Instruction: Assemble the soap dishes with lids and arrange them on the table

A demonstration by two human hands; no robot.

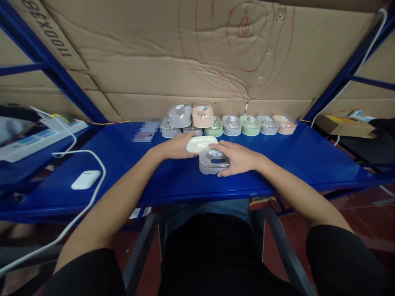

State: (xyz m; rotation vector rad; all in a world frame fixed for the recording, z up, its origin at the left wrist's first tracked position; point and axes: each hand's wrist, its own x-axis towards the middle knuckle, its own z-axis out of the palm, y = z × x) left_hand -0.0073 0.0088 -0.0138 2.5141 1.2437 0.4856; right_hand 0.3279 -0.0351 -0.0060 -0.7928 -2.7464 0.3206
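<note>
My left hand [182, 146] is closed on the left end of a cream oval dish [200, 144] above the blue table [173, 179]. My right hand [233, 157] is wrapped round the right side of a grey box with a clear lid [208, 164], which has a dark oval opening and a round sticker. The dish is just behind the box, its right end near my right fingertips. Behind them, similar lidded boxes stand in a row, among them a green one [250, 125]; a grey one [180, 115] and a peach one [203, 116] are stacked on top.
A white case [85, 180] and a white cable [100, 181] lie at the left. A power strip [37, 144] is farther left. Cardboard [148, 53] stands behind the table, between blue posts. An open carton [347, 126] is at the right.
</note>
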